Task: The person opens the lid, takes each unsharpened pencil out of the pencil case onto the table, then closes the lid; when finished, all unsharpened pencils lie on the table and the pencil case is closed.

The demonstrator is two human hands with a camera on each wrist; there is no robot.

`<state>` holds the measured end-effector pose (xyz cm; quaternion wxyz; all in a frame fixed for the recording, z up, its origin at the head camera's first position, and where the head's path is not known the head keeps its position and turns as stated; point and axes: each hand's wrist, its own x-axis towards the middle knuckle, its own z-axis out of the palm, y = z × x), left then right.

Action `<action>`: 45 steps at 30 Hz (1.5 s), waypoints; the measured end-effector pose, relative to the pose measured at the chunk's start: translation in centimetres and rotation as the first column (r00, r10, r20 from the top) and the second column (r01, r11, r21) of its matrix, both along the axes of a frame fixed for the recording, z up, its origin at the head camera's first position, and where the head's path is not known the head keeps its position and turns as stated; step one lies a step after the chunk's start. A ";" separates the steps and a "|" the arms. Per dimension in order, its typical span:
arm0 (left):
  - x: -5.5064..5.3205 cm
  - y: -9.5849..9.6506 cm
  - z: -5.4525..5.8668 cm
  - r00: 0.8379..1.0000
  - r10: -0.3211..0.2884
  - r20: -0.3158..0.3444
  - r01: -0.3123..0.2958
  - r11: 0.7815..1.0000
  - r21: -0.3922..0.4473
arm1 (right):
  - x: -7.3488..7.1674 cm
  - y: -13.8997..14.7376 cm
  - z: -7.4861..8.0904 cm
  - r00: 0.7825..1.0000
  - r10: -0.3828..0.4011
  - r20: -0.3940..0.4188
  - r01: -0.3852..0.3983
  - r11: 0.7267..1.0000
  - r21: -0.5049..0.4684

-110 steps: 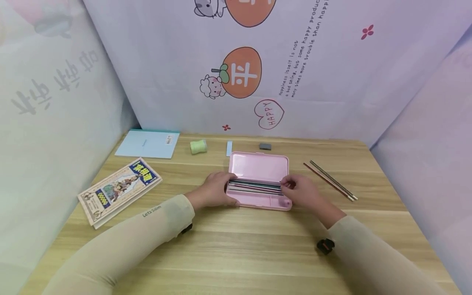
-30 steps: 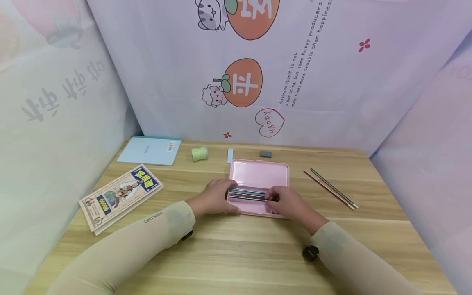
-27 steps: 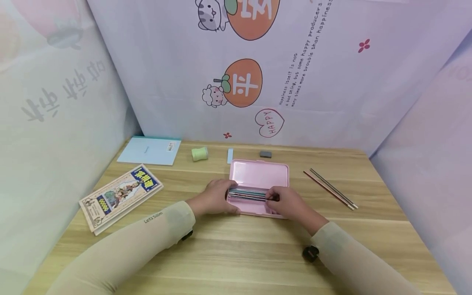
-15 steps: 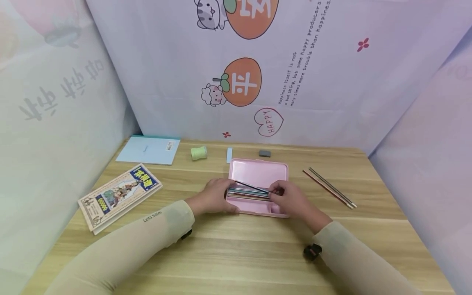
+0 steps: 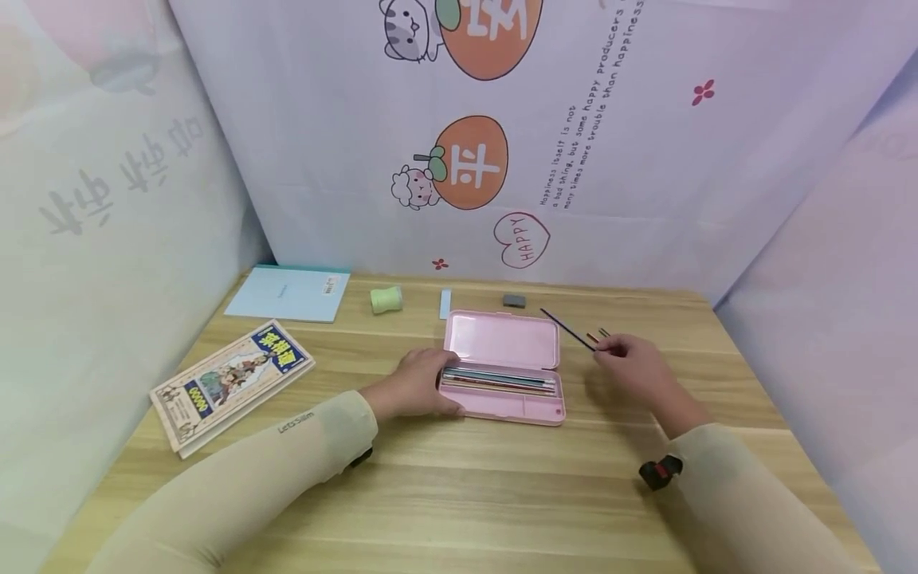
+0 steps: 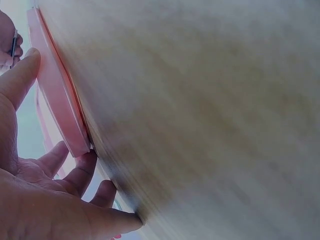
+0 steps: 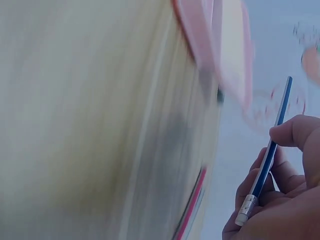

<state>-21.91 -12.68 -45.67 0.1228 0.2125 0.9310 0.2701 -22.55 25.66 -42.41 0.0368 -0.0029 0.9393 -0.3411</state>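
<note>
A pink pencil case (image 5: 488, 405) lies with its lid (image 5: 505, 341) folded back, several pencils (image 5: 495, 381) lined up in its long compartment. My left hand (image 5: 418, 386) grips the case's left end, thumb on the front wall (image 6: 57, 90) and fingers around the end. To the right of the case, my right hand (image 5: 637, 371) pinches a dark blue pencil (image 7: 267, 160) between thumb and fingers. This pencil has a metal band and a white eraser (image 7: 246, 210) and points up and left, raised over the table. Two more pencils (image 7: 191, 207) lie on the table, partly hidden behind that hand in the head view.
Along the back stand a light blue notebook (image 5: 288, 293), a green spool-shaped item (image 5: 386, 300), a pale blue strip (image 5: 445, 304) and a dark grey block (image 5: 514, 301). A boxed or thick illustrated book (image 5: 233, 387) lies at left. Printed cloth walls (image 5: 610, 239) enclose the wooden table (image 5: 459, 494).
My right hand has taken the blue pencil out of the case and carried it right, toward the two pencils on the table. My left hand keeps its place on the case.
</note>
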 end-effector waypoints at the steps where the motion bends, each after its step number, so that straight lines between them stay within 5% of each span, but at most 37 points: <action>1: 0.0 0.0 0.0 1.000 0.001 0.001 -0.001 1.000 -0.003 | -0.2 0.8 0.0 1.000 -0.007 -0.004 0.007 1.000 0.013; 17: 0.1 -0.1 0.1 1.000 -0.025 -0.003 0.025 1.000 -0.005 | -0.9 10.3 -2.0 0.988 -0.125 0.088 0.114 0.987 0.117; 45: 0.1 -0.2 -0.2 1.000 -0.014 -0.015 0.014 1.000 0.003 | -1.4 10.6 -3.6 0.987 -0.126 0.103 0.114 0.987 0.114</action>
